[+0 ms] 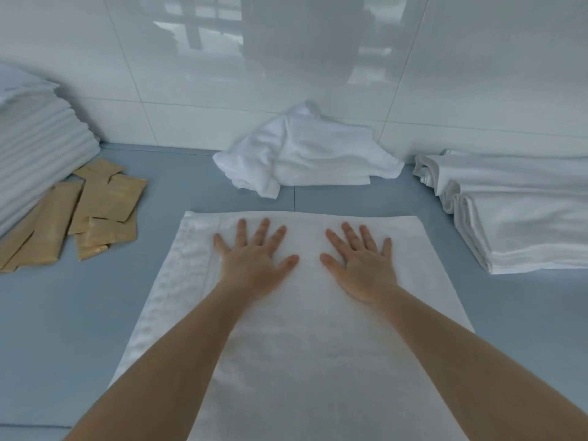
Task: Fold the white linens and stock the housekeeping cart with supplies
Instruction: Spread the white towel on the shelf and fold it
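Item: white towel (pixel 302 345), spread flat on the blue-grey table (pixel 63 313) directly in front of the person, long axis running away from the viewer, a woven border visible along its left edge. It was judged to be mid-fold or being smoothed; whether it was already doubled over could not be told.

Progress, as judged from the layout: part of the folding was done. A tall stack of folded white linens (pixel 38 148) was recorded at far left, and a lower pile of folded white cloths (pixel 521 218) at far right. One crumpled white cloth (pixel 311 154) was left unfolded against the tiled wall (pixel 159 74), just beyond the far edge of the towel. The housekeeping cart was not seen in view, so the stocking step was judged not yet begun.

Hands: the left hand (pixel 254 259) was laid palm down on the far half of the towel, fingers straight and fanned wide, thumb turned inward. The right hand (pixel 362 265) was laid likewise, just beside it, thumbs near each other but apart. Nothing was gripped by either; both were pressed flat on the cloth. Both forearms were extended over the near half of the towel.

Adjoining: tan paper sachets (pixel 95 211), several, scattered overlapping on the table between the left stack and the towel, one edge tucked against the stack's base.
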Demonstrator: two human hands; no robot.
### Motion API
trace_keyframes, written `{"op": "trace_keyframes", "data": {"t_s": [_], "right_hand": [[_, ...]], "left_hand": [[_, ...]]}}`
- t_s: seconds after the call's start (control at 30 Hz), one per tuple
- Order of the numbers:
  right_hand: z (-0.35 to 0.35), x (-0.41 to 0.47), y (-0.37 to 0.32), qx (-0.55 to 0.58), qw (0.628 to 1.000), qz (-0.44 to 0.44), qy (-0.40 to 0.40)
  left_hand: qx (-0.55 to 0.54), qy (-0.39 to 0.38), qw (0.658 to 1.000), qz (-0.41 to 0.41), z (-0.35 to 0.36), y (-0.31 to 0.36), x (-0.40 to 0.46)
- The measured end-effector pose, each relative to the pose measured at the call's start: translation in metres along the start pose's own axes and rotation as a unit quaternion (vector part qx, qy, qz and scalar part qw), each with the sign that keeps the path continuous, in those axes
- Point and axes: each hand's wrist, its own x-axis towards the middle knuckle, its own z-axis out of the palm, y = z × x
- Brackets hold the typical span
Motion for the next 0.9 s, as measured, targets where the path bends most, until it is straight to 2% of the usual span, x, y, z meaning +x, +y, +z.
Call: {"op": "trace_keyframes", "data": {"t_s": [0.13, 0.23, 0.4, 0.47, 0.5, 0.57, 0.67, 0.77, 0.9], "right_hand": [[-0.013, 0.026, 0.002, 0.007, 1.0, 0.002, -0.008], [-0.016, 0.03, 0.023, 0.006, 1.0, 0.02, -0.004], [-0.023, 0.009, 0.092, -0.014, 0.989, 0.144, -0.026], [-0.028, -0.004, 0.092, -0.039, 0.982, 0.184, -0.019], [-0.029, -0.013, 0.079, -0.044, 0.983, 0.176, 0.002], [-0.023, -0.036, 0.033, -0.024, 0.993, 0.107, 0.054], [-0.006, -0.071, -0.043, 0.0, 0.998, 0.01, 0.064], [0.008, -0.083, -0.064, 0.001, 1.0, 0.023, 0.008], [0.012, -0.064, -0.057, 0.0, 1.0, 0.022, 0.011]], "left_hand": [[-0.001, -0.007, 1.0, 0.016, -0.01, 0.004, 0.031], [0.001, -0.005, 1.0, 0.016, -0.012, -0.02, 0.035], [0.003, -0.009, 0.997, -0.077, -0.021, -0.094, 0.019], [0.016, -0.002, 0.992, -0.123, -0.029, -0.1, 0.006], [0.017, 0.019, 0.992, -0.124, -0.03, -0.091, -0.006], [-0.018, 0.058, 0.996, -0.066, -0.028, -0.052, -0.035], [-0.051, 0.032, 0.998, 0.035, -0.016, 0.019, -0.079], [-0.007, -0.012, 0.999, 0.038, -0.004, 0.036, -0.098], [0.005, -0.007, 1.0, 0.021, 0.0, 0.024, -0.078]]}}
